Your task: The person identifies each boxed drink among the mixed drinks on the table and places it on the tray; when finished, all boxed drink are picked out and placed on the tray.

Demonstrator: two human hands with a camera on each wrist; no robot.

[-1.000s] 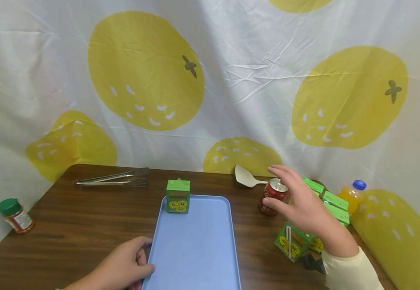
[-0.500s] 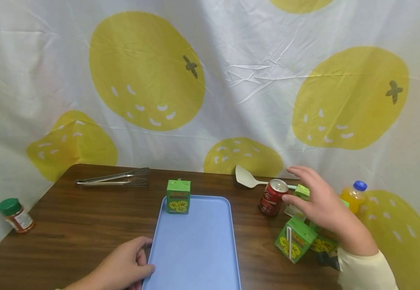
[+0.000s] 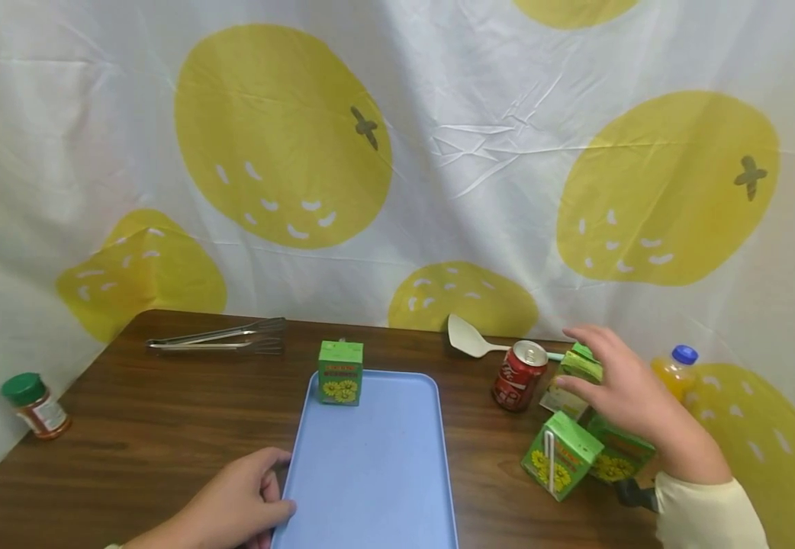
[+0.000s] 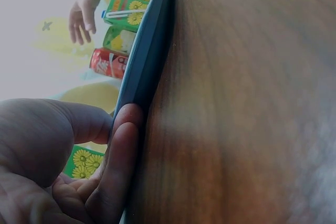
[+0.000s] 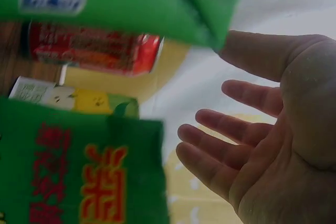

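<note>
My left hand (image 3: 243, 499) pinches the left rim of a light blue tray (image 3: 377, 465), thumb on top and fingers beneath, as the left wrist view shows. A green drink carton with yellow flowers (image 3: 340, 374) stands upright at the tray's far left corner. On the right, my right hand (image 3: 627, 389) hovers over several more green cartons, its fingers spread and holding nothing. One carton with a white straw on its side (image 3: 561, 456) sits nearest the tray. A red soda can (image 3: 519, 375) stands left of my right fingertips. In the right wrist view, a green carton (image 5: 84, 171) lies below the open palm (image 5: 294, 145).
A bottle of orange drink with a blue cap (image 3: 675, 370) stands behind my right hand. At the back lie a pale spatula (image 3: 468, 337) and metal tongs (image 3: 219, 338). A green-capped spice jar (image 3: 37, 406) is at the table's left edge. A lemon-print curtain (image 3: 425, 152) hangs behind.
My right hand has moved right, away from the soda can, uncovering a carton beside it. My left hand stays on the tray's rim.
</note>
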